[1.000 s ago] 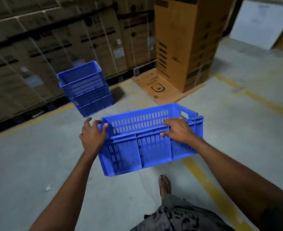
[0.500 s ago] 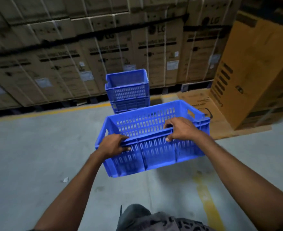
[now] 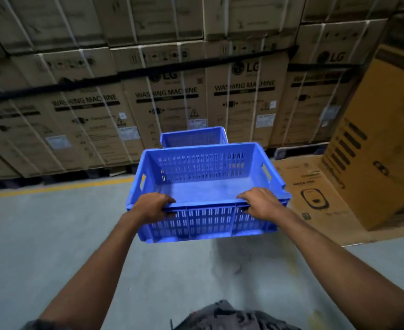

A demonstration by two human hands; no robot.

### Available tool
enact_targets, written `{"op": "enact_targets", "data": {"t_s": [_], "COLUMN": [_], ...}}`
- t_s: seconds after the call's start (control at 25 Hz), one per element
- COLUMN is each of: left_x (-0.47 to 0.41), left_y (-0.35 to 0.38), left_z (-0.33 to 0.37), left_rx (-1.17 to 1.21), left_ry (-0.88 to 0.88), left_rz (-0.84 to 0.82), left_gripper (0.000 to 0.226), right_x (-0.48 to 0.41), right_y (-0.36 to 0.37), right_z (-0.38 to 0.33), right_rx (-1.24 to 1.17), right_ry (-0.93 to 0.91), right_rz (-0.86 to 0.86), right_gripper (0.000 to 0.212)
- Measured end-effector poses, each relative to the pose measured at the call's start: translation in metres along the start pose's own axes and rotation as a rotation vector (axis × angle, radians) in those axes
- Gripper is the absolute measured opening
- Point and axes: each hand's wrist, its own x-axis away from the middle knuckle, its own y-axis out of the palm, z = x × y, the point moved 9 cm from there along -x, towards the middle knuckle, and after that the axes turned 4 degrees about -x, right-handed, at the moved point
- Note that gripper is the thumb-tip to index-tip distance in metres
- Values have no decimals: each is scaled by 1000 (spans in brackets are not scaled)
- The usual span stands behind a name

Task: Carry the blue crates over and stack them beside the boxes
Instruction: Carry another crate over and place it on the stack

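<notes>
Fingers point(image 3: 170, 200) of left hand point(image 3: 151, 208) curled over near rim of carried crate point(image 3: 203, 186), clamped on it; same w/ right hand point(image 3: 263, 204), fingertips hooked over rim toward right corner, thumbs hidden under lip. Crate held off floor, level, empty inside, long side facing body, approx centred in front. Just beyond far rim: stacked crates point(image 3: 194, 137), only top one's rim & slotted wall showing, rest hidden behind carried one, so count impossible to tell. Stack sits close against wall of washing-machine boxes point(image 3: 167, 101) on pallets, past yellow floor line point(image 3: 58, 186). Progress, as judged: stack already begun, this crate nearly at drop-off but not yet placed; left to do = close last gap, lift over top rim, set down square, then more trips if more crates remain (not visible). Room: bare concrete floor point(image 3: 41, 246) open to left & ahead. Right side tighter: flattened cardboard sheet point(image 3: 308, 186) on floor, tall orange-brown carton point(image 3: 382, 144) on it, near crate's right end. Likely snag pts: rims misaligned on lowering, right corner clipping carton.
</notes>
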Motion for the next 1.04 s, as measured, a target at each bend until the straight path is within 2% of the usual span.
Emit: {"op": "enact_targets", "data": {"t_s": [0.24, 0.36, 0.48, 0.68, 0.84, 1.04], "left_x": [-125, -200, -285, -397, -464, -530], "left_y": [-30, -40, -42, -54, -70, -45], "left_z": [-64, -90, -118, -165, -217, -269], "left_rx": [41, 36, 45, 76, 126, 109], "left_ry": [55, 84, 66, -12, -50, -81], "left_rz": [-40, -66, -87, -78, -33, 29], "left_gripper": [35, 36, 41, 44, 42, 39], "right_x": [-135, -208, -295, -424, -519, -603], "right_y": [-28, -33, -32, -48, -76, -52], "right_z": [37, 69, 111, 163, 169, 174], "right_rx": [38, 34, 43, 71, 83, 115], "right_ry": [53, 54, 41, -16, -85, -64], "right_rz": [-5, -34, -59, -100, -93, -83], "right_gripper": [33, 32, 27, 34, 25, 25]}}
